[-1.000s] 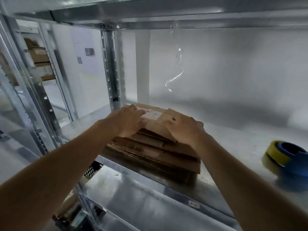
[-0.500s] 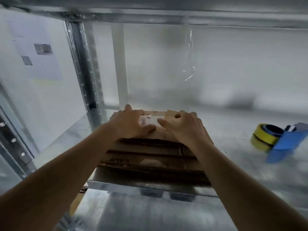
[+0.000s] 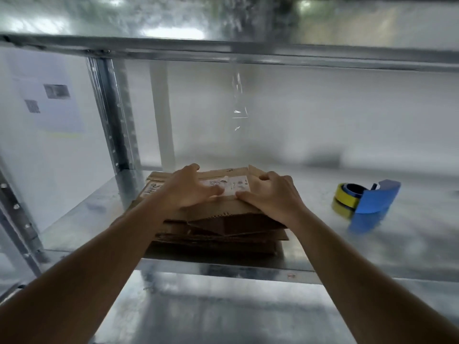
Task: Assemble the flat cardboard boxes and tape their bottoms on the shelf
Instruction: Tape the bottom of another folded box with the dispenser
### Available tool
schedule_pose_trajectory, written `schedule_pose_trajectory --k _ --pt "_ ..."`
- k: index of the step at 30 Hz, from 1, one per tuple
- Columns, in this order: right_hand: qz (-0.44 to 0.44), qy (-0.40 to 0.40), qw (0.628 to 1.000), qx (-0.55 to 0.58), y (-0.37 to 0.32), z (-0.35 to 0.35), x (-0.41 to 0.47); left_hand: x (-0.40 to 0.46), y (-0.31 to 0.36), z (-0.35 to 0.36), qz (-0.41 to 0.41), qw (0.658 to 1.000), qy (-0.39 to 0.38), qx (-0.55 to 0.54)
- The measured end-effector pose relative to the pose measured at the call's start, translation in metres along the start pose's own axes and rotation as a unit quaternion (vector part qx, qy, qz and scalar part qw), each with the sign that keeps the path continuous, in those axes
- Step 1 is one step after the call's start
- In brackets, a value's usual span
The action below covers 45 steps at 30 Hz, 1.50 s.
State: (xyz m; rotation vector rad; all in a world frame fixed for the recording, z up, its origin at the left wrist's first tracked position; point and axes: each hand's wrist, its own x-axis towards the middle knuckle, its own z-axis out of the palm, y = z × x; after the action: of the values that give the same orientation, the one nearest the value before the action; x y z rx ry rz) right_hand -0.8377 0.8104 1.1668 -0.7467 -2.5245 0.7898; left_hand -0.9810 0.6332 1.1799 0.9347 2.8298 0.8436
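Observation:
A stack of flat cardboard boxes (image 3: 218,229) lies on the metal shelf (image 3: 372,247), near its front edge. The top flat box (image 3: 223,209) carries a white label (image 3: 234,184). My left hand (image 3: 188,189) lies on the left part of that top box, fingers arched and reaching its far edge. On the right part my right hand (image 3: 270,197) rests with bent fingers near the far corner, and its thumb lies flat beside the label. Both thumbs point toward each other.
A blue tape dispenser with a yellow roll (image 3: 367,198) sits on the shelf to the right of the stack. A clear tape strip (image 3: 238,100) hangs from the upper shelf beam (image 3: 248,50). A steel upright (image 3: 114,115) stands at the left.
The view has swung to face the stack squarely. Both hands stay on the top box, but their fingers have arched up from lying flatter, and the label between the thumbs is more exposed.

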Motion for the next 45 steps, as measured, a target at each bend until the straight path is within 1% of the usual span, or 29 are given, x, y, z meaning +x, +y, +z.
schedule_pose_trajectory --k 4,7,10,14,16,17,19,21,22,24,29,33,36,38,41,45 --pt "-0.025 -0.005 0.993 0.115 0.019 -0.023 -0.02 -0.01 0.015 0.008 0.017 0.996 0.018 -0.082" --pt "-0.046 -0.021 0.98 0.192 0.035 -0.036 -0.033 -0.019 0.033 0.017 0.053 0.988 0.034 -0.145" --pt "-0.066 -0.018 0.97 0.235 0.05 -0.05 -0.042 -0.036 0.059 0.025 0.102 0.971 0.038 -0.213" --pt "-0.116 0.048 0.951 0.282 0.06 -0.06 -0.053 -0.057 0.089 0.036 0.153 0.961 0.033 -0.229" --pt "-0.15 0.069 0.939 0.302 0.069 -0.071 -0.058 -0.063 0.096 0.042 0.153 0.957 0.02 -0.247" --pt "-0.154 0.073 0.928 0.331 0.072 -0.078 -0.063 -0.065 0.098 0.044 0.145 0.953 0.007 -0.265" --pt "-0.152 0.059 0.91 0.381 0.084 -0.091 -0.07 -0.073 0.105 0.047 0.134 0.937 -0.024 -0.323" --pt "-0.151 0.044 0.899 0.409 0.096 -0.1 -0.077 -0.08 0.113 0.052 0.158 0.915 -0.05 -0.367" --pt "-0.148 0.046 0.895 0.418 0.102 -0.103 -0.078 -0.083 0.117 0.054 0.177 0.91 -0.054 -0.37" --pt "-0.141 0.053 0.892 0.427 0.111 -0.109 -0.08 -0.087 0.125 0.059 0.207 0.911 -0.047 -0.353" --pt "-0.141 0.068 0.878 0.452 0.124 -0.13 -0.087 -0.088 0.146 0.07 0.255 0.9 -0.063 -0.348" --pt "-0.118 0.096 0.883 0.444 0.13 -0.144 -0.092 -0.082 0.164 0.076 0.276 0.898 -0.08 -0.332" --pt "-0.106 0.125 0.896 0.413 0.135 -0.154 -0.092 -0.076 0.174 0.089 0.293 0.904 -0.061 -0.307" --pt "-0.092 0.143 0.902 0.398 0.139 -0.159 -0.09 -0.073 0.177 0.097 0.303 0.9 -0.05 -0.308" --pt "-0.066 0.158 0.899 0.402 0.148 -0.162 -0.087 -0.065 0.181 0.101 0.322 0.901 -0.027 -0.29" --pt "-0.081 0.176 0.895 0.402 0.154 -0.162 -0.091 -0.064 0.192 0.102 0.344 0.898 0.014 -0.274"
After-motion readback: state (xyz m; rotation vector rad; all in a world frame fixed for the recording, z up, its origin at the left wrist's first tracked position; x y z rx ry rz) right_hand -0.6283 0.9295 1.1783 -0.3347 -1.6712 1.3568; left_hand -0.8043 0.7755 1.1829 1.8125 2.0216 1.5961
